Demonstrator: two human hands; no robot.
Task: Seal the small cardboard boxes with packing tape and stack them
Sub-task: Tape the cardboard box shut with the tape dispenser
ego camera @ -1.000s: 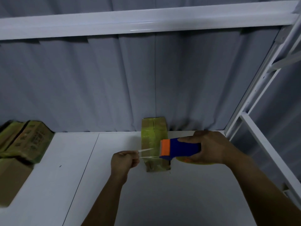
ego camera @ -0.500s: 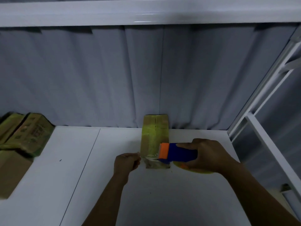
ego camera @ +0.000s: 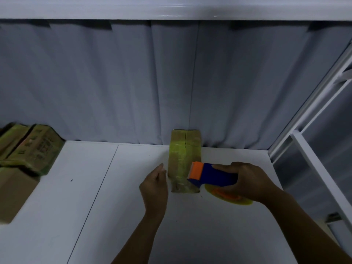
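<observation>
Red printing marks the stacked cardboard boxes [ego camera: 36,149] at the left, too blurred to read.

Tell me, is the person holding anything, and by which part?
The right hand grips the tape dispenser around its blue body, orange head toward the cardboard box. The left hand, fingers relaxed beside the box, seems to hold nothing.

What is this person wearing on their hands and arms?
Nothing that shows. The left hand and right hand are ungloved, both forearms are sleeveless up to the frame edge, and no watch, ring or band is visible in the dim light.
</observation>
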